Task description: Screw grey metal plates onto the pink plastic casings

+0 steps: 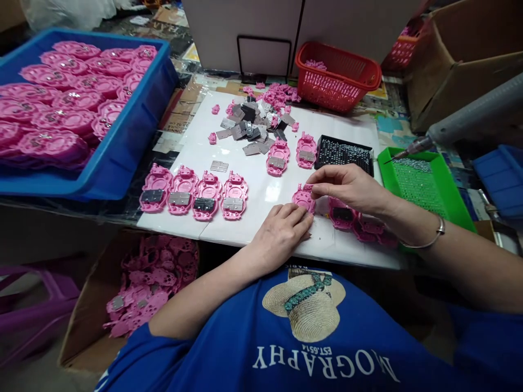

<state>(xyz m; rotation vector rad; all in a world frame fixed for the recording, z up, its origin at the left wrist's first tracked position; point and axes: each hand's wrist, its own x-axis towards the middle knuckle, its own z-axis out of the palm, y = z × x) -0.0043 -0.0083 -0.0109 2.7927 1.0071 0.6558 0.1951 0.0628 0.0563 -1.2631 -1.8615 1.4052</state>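
A pink plastic casing [303, 199] lies on the white work surface in front of me. My left hand [283, 235] has its fingers pressed together over the lower end of it, holding it down. At the casing's upper right edge, my right hand [347, 188] is closed in a pinch; whatever is between thumb and forefinger is too small to make out. Just right of it, partly under my right wrist, are more pink casings [342, 213] with metal plates. Two casings with plates [278, 157] lie beyond my hands, and several others [235, 196] stand in a row to the left.
Loose metal plates [255, 128] and small pink parts [280, 95] are heaped at the back. Screws fill a black tray [322, 163] and a green tray [457, 209]. An electric screwdriver [469, 114] reaches in from the right. A red basket [327, 92] and blue crate [122, 158] flank the heap.
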